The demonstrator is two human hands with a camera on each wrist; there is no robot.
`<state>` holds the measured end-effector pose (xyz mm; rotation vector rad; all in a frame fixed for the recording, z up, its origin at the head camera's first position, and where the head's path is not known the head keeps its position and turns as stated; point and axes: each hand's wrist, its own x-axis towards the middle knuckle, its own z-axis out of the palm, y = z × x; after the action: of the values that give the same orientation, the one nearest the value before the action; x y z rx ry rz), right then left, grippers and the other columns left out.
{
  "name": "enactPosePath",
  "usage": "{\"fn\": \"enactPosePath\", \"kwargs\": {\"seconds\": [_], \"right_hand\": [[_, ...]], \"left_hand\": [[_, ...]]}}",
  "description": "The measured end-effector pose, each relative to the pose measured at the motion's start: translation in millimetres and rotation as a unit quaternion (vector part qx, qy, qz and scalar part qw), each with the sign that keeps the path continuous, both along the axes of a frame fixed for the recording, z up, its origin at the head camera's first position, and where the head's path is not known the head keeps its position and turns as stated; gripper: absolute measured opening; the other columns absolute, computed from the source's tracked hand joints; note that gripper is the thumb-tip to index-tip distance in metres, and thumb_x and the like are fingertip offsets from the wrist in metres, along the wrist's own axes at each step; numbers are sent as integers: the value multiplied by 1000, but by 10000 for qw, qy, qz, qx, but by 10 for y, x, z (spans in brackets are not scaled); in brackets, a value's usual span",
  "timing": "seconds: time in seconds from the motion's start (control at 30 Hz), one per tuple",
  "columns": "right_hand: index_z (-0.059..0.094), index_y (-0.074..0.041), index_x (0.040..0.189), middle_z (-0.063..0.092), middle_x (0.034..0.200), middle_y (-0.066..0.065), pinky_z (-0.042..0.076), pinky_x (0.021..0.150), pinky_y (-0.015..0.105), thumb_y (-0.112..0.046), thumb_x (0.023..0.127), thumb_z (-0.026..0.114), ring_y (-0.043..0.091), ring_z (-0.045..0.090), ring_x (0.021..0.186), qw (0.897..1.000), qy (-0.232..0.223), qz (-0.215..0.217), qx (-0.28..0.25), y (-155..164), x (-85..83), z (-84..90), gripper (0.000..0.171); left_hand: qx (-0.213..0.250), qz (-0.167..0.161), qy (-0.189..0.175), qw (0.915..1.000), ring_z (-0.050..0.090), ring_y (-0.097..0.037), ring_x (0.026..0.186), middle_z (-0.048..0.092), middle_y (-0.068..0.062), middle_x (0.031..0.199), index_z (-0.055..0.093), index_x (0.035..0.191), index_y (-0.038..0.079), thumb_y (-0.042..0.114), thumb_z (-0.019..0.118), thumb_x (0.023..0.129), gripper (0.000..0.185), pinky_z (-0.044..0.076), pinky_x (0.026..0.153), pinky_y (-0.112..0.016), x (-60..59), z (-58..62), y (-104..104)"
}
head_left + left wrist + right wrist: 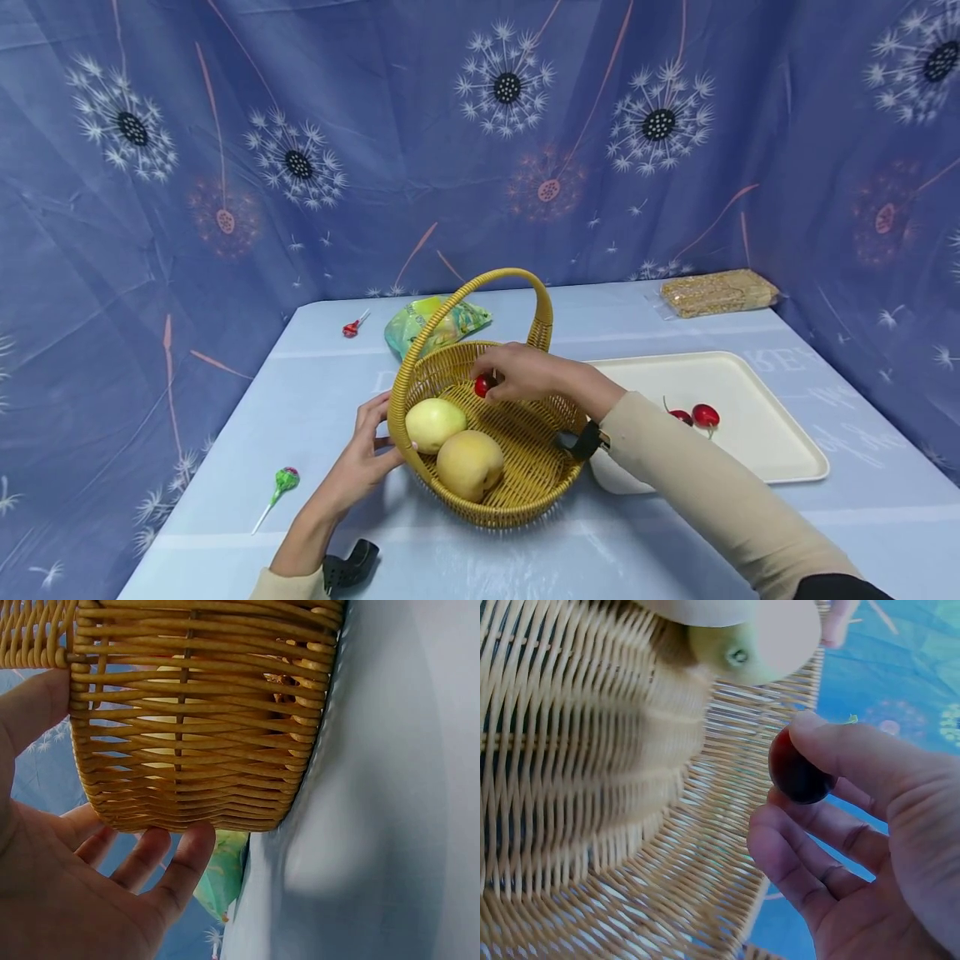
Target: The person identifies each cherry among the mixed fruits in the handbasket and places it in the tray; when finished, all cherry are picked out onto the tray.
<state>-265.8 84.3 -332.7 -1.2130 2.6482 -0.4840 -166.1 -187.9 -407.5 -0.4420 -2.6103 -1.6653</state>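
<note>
Cherry [483,385] pinched in right hand [525,372] over basket [525,487]; left hand [360,462] open against rim, pears [450,446] inside

white tray [780,450], lollipops [285,480], snack bag [435,323]

Rough woven wicker basket [517,450], glossy smooth cherry [795,769], matt plastic tray [780,450]
</note>
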Motion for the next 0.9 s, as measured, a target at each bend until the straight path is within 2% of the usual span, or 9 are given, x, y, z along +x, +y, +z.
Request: {"fn": "enactPosePath", "kwargs": {"seconds": [0.17, 0.27, 0.53, 0.7, 0.9], "right_hand": [[63, -17, 119, 63, 105, -4, 48, 75, 24, -23, 86, 67, 7, 58, 85, 9989, 227, 35, -404, 187, 113, 141, 34], [63, -18, 120, 63, 104, -5, 49, 76, 25, -23, 86, 68, 6, 58, 85, 9975, 190, -27, -682, 333, 194, 221, 34], [60, -21, 122, 64, 108, -8, 52, 84, 31, -26, 86, 69, 9, 60, 99, 9911, 23, -479, -1246, 759, 397, 354, 38], [60, -23, 123, 65, 106, -12, 50, 84, 32, -31, 84, 70, 7, 60, 98, 9855, 208, -931, -1407, 1055, 466, 318, 41], [61, -21, 121, 67, 105, -9, 49, 85, 31, -35, 86, 67, 9, 60, 95, 9780, 229, -1517, -1411, 1415, 446, 119, 38]], "left_hand": [[21, -15, 24, 10000, 25, -19, 131, 13, -5, 152, 41, 137, 12, 19, 70, 85, 60, 42, 94, -28, 6, -1, -7], [10, -32, 19, 10000, 25, -19, 131, 12, -5, 152, 40, 137, 12, 19, 70, 85, 60, 42, 94, -27, 4, -5, -9], [34, -53, -38, 10000, 25, -21, 132, 12, -6, 153, 39, 138, 11, 18, 69, 85, 61, 42, 94, -27, 2, -1, -8], [30, -54, -76, 10000, 25, -24, 133, 12, -6, 153, 38, 139, 11, 19, 69, 86, 62, 41, 94, -28, -2, -2, -9], [35, -38, -100, 9999, 24, -22, 133, 12, -5, 153, 38, 140, 14, 20, 69, 85, 63, 41, 95, -30, -9, 19, -9]]}}
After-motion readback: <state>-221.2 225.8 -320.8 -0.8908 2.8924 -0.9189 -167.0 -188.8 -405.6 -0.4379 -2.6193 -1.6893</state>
